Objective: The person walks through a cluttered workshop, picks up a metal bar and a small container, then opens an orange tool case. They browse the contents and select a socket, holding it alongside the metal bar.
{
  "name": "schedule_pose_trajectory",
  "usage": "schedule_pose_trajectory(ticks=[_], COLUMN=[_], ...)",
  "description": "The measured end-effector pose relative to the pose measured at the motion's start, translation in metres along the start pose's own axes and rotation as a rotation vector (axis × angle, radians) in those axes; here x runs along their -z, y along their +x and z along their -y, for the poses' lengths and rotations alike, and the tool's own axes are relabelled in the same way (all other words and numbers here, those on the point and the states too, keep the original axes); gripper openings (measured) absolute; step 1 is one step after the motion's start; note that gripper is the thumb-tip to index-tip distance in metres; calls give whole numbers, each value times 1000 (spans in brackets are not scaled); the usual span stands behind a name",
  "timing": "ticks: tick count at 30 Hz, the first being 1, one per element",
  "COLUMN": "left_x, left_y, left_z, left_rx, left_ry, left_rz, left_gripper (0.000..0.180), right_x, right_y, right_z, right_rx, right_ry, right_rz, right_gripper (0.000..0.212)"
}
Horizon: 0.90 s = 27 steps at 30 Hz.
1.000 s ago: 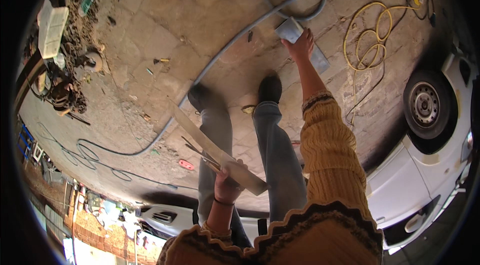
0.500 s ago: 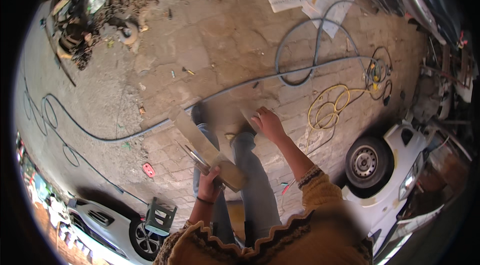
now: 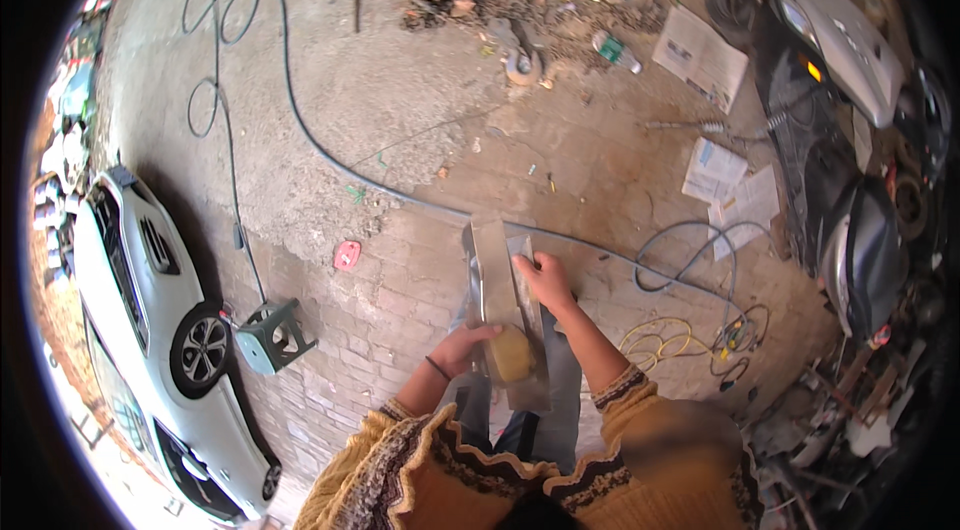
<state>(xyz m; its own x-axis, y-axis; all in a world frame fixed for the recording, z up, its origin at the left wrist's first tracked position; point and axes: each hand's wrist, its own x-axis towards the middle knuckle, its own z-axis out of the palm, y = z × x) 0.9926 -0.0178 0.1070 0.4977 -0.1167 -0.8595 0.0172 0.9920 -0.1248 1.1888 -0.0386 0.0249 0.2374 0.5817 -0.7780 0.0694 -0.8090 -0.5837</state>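
Observation:
My left hand (image 3: pixel 465 348) is closed round the near part of a long, flat grey-brown board (image 3: pixel 493 255). Its thumb lies by a rounded yellowish lump (image 3: pixel 513 354) at the board's near end; I cannot make out what the lump is. My right hand (image 3: pixel 545 280) pinches a flat grey blade (image 3: pixel 522 265) against the board's right side. Both things are above my legs, pointing away from me. Part of the left hand's fingers is hidden under the board.
A grey hose (image 3: pixel 420 203) crosses the paved ground beyond my hands. A green stool (image 3: pixel 268 338) and a white car (image 3: pixel 160 330) stand left. Papers (image 3: pixel 715 170), a yellow cable (image 3: pixel 655 342) and a scooter (image 3: pixel 830 50) are to the right. A pink flat object (image 3: pixel 347 255) lies left.
My view has turned left, bringing more of the white car and the stool into sight. My right hand, earlier apart from the board, has come up against it with the blade. The board now points straighter ahead.

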Motion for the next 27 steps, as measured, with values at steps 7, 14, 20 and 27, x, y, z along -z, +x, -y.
schedule_pose_trajectory(ticks=[7,14,20,27], left_x=[37,51,43,6], left_y=[-35,-24,21,51], left_z=[-47,-113,-175,-213], left_rx=[-177,-356,-432,-388], left_ry=[-271,-442,-587,-862], left_rz=[-51,-147,-222,-340], left_gripper=[31,33,41,52], right_x=[-42,0,67,99], right_y=[75,237,446,685], right_z=[98,109,127,230], right_rx=[133,347,121,298], right_ry=[141,-241,-766,-921], right_rz=[240,-240,79,-233], right_gripper=[38,27,35,23])
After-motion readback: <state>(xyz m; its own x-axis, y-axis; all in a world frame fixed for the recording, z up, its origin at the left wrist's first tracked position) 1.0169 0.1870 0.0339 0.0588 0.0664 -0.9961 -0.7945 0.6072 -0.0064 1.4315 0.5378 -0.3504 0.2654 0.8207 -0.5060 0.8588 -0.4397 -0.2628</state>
